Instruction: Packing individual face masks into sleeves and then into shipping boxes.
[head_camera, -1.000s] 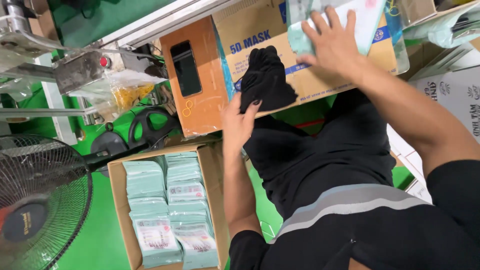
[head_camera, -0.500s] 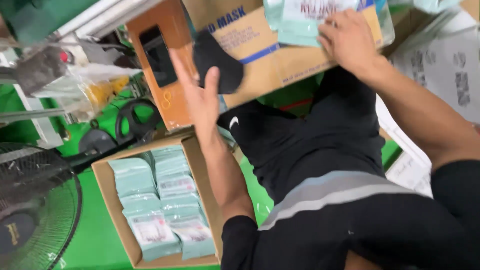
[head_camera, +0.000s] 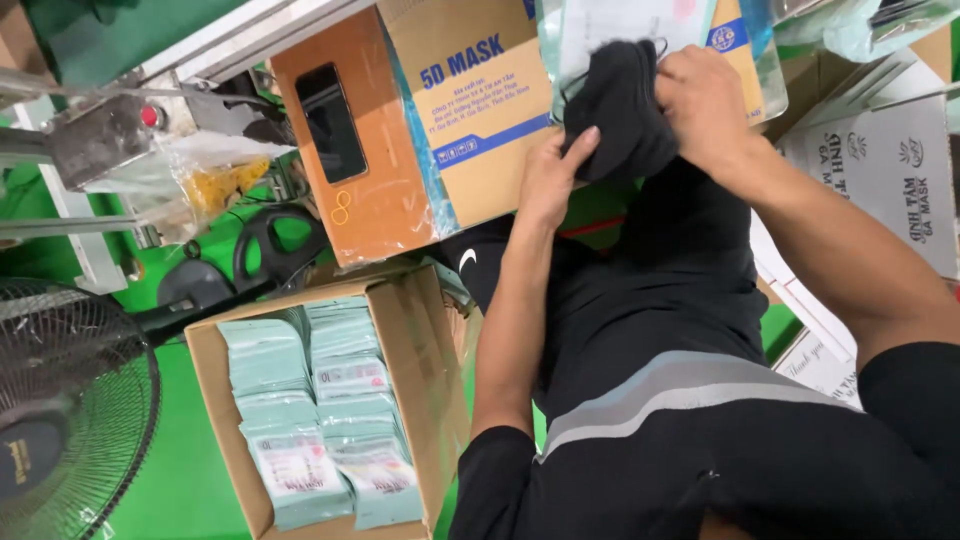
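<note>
A: What do you see, left to right?

B: At 9 o'clock a fan (head_camera: 60, 410) stands on the green floor. Next, at 7 o'clock, an open carton (head_camera: 225, 400) holds rows of pale green packets (head_camera: 320, 400). Above it, at 11 o'clock, an orange box (head_camera: 370, 170) leans with a phone (head_camera: 330, 122) on its face.

A: And the hands?

B: I see the left hand (head_camera: 555, 180) at 12 o'clock, fingers curled against the lower edge of a black bundle (head_camera: 620, 110). The right hand (head_camera: 705, 100), just past it at 1 o'clock, closes over the bundle's upper right side. Both hands grip it, held in the air against a clear pouch (head_camera: 600, 30) at the top edge.

A: Where exactly is the bundle?

B: Between the two hands, above the lap, in front of the tan box (head_camera: 470, 110).

A: What could go wrong?

B: I judge the bundle is soft and stacked, so a loose left grip could let pieces slip and drop onto the lap. The pouch mouth looks floppy; if it folds, the bundle may snag. I cannot tell who holds the pouch.
</note>
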